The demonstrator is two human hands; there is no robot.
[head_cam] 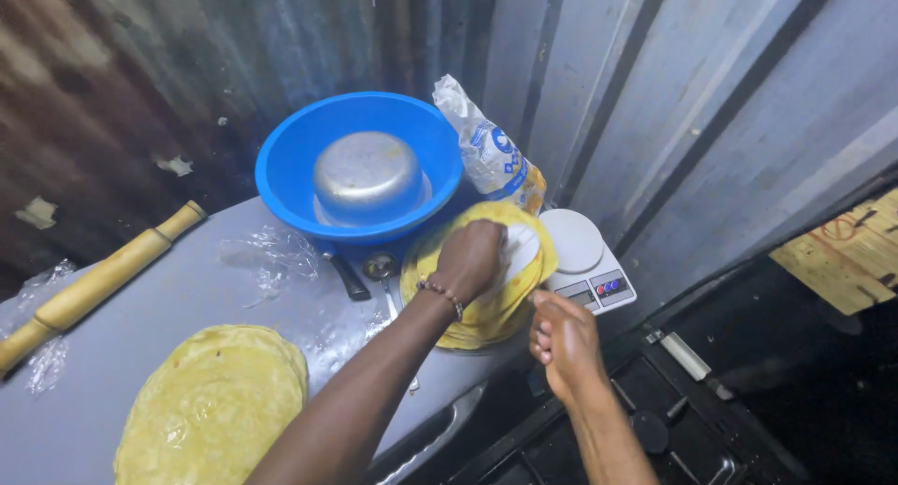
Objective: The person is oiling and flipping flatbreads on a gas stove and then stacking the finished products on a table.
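Yellow flatbreads [486, 303] sit stacked beside the scale [585, 260], my left hand [470, 258] curled over the top one and my right hand [561, 340] pinching its edge, so I reckon uneven pulling could tear it.

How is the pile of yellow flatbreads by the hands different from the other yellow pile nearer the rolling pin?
The stack of yellow flatbreads beside the white kitchen scale has the left hand pressing on top of it and the right hand at its edge; the stack of yellow flatbreads at the near table edge lies untouched. The first sits by the blue plastic basin, the second nearer the wooden rolling pin. Both are round, yellow and layered.
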